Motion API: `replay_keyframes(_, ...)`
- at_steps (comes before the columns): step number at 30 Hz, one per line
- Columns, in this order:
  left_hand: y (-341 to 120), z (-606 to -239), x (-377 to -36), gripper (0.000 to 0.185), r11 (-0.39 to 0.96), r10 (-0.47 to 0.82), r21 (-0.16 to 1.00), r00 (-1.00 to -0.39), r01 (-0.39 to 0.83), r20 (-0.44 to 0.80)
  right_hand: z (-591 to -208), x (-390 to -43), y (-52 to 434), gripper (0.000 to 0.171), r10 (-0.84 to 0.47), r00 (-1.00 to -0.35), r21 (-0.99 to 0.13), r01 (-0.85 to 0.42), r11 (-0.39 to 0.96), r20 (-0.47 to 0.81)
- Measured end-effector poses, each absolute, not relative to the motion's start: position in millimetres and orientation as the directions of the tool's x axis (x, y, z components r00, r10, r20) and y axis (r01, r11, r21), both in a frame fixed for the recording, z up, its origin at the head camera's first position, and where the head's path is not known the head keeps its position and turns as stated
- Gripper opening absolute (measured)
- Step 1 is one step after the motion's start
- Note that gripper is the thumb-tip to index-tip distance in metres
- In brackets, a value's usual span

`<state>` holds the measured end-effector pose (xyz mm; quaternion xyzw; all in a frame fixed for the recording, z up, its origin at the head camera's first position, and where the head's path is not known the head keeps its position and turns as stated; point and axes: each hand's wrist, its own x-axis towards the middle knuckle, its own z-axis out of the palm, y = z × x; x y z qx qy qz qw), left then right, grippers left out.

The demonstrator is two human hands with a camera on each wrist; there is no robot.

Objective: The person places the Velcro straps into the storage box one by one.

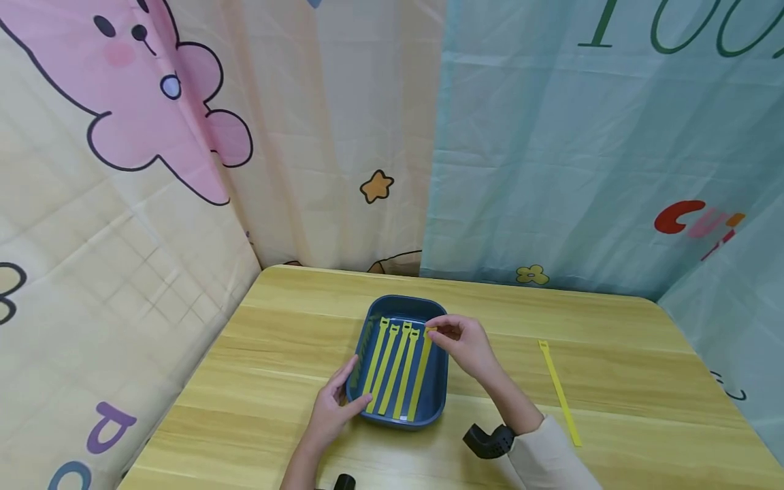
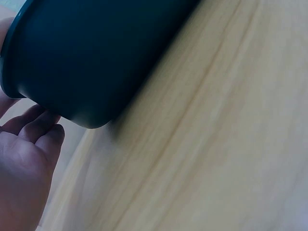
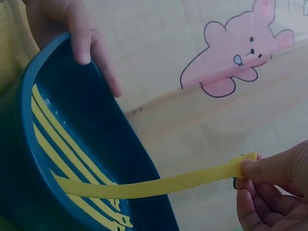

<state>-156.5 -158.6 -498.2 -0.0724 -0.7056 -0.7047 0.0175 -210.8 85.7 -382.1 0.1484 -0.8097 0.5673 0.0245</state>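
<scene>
Pinching strap (image 3: pixel 159 185) in right hand (image 1: pixel 467 344) grip | left hand (image 1: pixel 333 408) steadies tray (image 1: pixel 437 408), fingers part-hidden

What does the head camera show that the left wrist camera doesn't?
Only the head view shows the yellow straps in the tray, a spare strap on the table, the right hand pinching one strap's end, and the curtains. Only the left wrist view shows the tray's underside close up. Both show the blue tray, the wooden table and the left hand against the tray.
</scene>
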Motion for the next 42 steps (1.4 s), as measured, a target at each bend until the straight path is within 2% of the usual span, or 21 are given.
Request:
replay_keyframes(7, -158, -498, -156, 0.071, 0.021, 0.092, 0.988, -0.985, 0.15, 0.147, -408, -230, 83, 0.01, -0.148, -0.965, -0.903, -0.255, 0.345, 0.217)
replay_keyframes(22, -159, -497, -158, 0.072, 0.035, 0.092, 0.988, -0.985, 0.148, 0.144, -421, -255, 78, 0.007, -0.093, -0.974, -0.83, -0.225, 0.51, 0.207)
replay_keyframes(42, -160, -499, -158, 0.071, 0.023, 0.084, 0.99, -0.987, 0.143, 0.14, -431, -278, 76, 0.008, -0.16, -0.971, -0.708, -0.239, 0.665, 0.177)
